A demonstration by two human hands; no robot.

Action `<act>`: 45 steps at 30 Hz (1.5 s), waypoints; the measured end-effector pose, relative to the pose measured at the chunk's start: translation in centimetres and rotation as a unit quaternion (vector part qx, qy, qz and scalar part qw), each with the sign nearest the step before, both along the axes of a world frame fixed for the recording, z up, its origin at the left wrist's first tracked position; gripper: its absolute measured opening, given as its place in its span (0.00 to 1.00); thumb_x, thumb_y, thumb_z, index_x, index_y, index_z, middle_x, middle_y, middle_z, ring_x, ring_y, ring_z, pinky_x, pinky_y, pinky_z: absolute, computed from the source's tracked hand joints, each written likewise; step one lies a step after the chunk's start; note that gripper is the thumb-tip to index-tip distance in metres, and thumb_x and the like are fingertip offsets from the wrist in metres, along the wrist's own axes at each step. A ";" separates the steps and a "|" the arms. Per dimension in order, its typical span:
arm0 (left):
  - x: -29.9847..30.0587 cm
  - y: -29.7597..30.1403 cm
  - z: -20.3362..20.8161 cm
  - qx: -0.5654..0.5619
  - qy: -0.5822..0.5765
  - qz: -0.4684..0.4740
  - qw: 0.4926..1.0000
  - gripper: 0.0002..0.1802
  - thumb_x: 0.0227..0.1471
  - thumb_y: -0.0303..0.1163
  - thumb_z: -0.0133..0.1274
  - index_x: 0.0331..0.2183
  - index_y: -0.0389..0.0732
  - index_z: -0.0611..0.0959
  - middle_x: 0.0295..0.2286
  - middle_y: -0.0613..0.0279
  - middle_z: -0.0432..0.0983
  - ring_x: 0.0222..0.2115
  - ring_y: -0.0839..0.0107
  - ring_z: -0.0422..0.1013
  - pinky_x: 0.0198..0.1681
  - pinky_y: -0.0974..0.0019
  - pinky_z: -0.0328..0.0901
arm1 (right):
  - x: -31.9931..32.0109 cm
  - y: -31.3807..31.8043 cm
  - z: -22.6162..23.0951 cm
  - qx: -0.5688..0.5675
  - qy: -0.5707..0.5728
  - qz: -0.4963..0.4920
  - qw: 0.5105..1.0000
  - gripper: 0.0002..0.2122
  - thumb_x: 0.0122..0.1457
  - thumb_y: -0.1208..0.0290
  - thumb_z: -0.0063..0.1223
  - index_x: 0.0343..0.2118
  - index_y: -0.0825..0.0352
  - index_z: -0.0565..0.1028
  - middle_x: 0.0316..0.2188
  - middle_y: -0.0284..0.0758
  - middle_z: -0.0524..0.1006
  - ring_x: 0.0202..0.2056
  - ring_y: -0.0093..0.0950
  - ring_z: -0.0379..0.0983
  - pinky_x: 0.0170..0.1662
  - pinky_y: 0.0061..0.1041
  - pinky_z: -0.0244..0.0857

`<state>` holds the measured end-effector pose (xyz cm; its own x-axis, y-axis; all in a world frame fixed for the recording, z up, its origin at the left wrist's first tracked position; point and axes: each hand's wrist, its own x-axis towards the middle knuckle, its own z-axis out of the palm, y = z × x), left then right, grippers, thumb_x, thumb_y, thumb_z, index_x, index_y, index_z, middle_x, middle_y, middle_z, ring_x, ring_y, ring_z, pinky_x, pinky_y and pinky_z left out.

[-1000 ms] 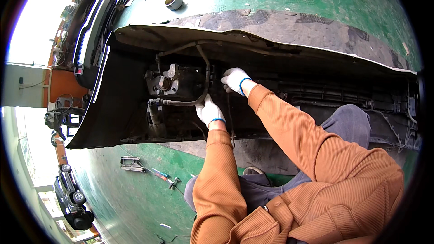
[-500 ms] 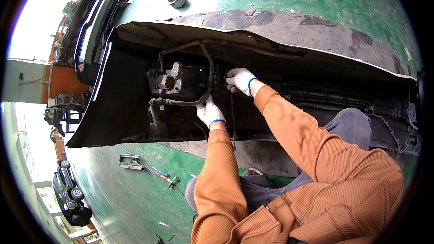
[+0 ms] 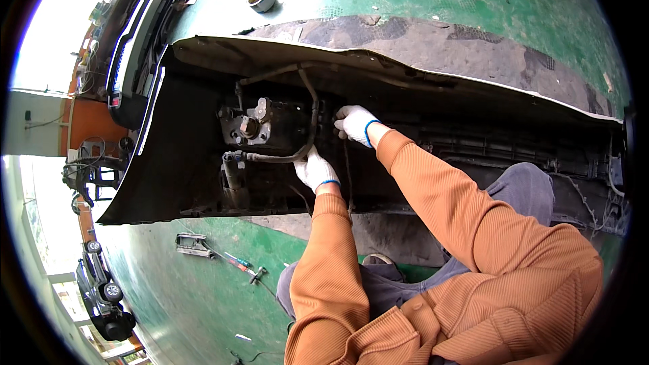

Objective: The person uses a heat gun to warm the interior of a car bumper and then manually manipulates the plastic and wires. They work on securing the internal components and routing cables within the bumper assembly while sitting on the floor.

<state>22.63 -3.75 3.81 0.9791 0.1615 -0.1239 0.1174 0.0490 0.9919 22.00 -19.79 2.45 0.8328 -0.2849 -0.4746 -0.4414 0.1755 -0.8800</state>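
Head view, from my remote seat: the dark hose (image 3: 315,111) lies in the bumper shell (image 3: 162,176), its long run approx. top-to-bottom then bending L, and I see the L hand (image 3: 316,170) nearer, right at the lower bend w/ fingertips partly hidden. The R hand (image 3: 356,125) is just R of the hose, fingers curled; can't tell if either grips anything. I count 2 gloved hands, 1 bumper shell, 1 metal unit (image 3: 250,125) L of the hose run.

Before you, a short grey cylinder (image 3: 265,5) sits beyond the mottled mat (image 3: 473,47); a black car (image 3: 97,287) stands well left of that mat.
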 end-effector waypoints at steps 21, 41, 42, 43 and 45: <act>0.5 0.1 -0.3 0.010 -0.018 -0.002 1.000 0.17 0.61 0.25 0.59 0.51 0.29 0.82 0.49 0.52 0.82 0.49 0.64 0.75 0.58 0.61 0.65 | -1.1 0.2 1.5 -0.035 0.041 0.030 0.998 0.16 0.66 0.64 0.56 0.38 0.76 0.83 0.30 0.45 0.86 0.31 0.35 0.83 0.41 0.35 0.74; 1.0 0.8 -1.4 -0.032 -0.015 0.011 0.999 0.19 0.59 0.26 0.61 0.52 0.33 0.83 0.51 0.60 0.80 0.49 0.67 0.72 0.59 0.62 0.63 | -1.7 0.0 2.8 -0.135 0.005 0.109 0.985 0.20 0.66 0.55 0.53 0.38 0.71 0.82 0.34 0.50 0.84 0.34 0.42 0.80 0.41 0.42 0.73; 0.9 1.1 -1.5 -0.046 -0.011 0.012 0.999 0.19 0.60 0.26 0.61 0.52 0.34 0.83 0.51 0.61 0.80 0.50 0.67 0.72 0.59 0.62 0.63 | -1.9 -0.6 3.2 -0.058 0.008 0.135 0.989 0.21 0.67 0.53 0.52 0.39 0.72 0.83 0.32 0.47 0.85 0.31 0.37 0.81 0.38 0.38 0.74; 1.0 1.5 -1.7 -0.036 -0.014 0.000 0.999 0.18 0.60 0.27 0.60 0.52 0.34 0.83 0.51 0.61 0.80 0.50 0.67 0.72 0.60 0.62 0.63 | -2.1 -1.0 3.5 -0.023 0.036 0.064 0.997 0.24 0.68 0.51 0.50 0.40 0.73 0.83 0.30 0.41 0.85 0.25 0.27 0.77 0.34 0.31 0.72; 0.8 0.0 -1.4 -0.026 -0.022 -0.042 0.999 0.18 0.61 0.27 0.60 0.52 0.34 0.83 0.51 0.61 0.80 0.51 0.67 0.71 0.60 0.62 0.62 | -2.8 -4.4 -1.0 -0.070 0.007 -0.084 0.994 0.21 0.67 0.56 0.53 0.32 0.73 0.84 0.23 0.42 0.83 0.24 0.33 0.78 0.32 0.35 0.72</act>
<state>23.44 -3.75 2.39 0.9935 0.0724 -0.0874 0.0807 0.0916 0.9925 19.19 -24.24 1.42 0.7622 -0.4831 -0.4309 -0.4281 0.1230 -0.8953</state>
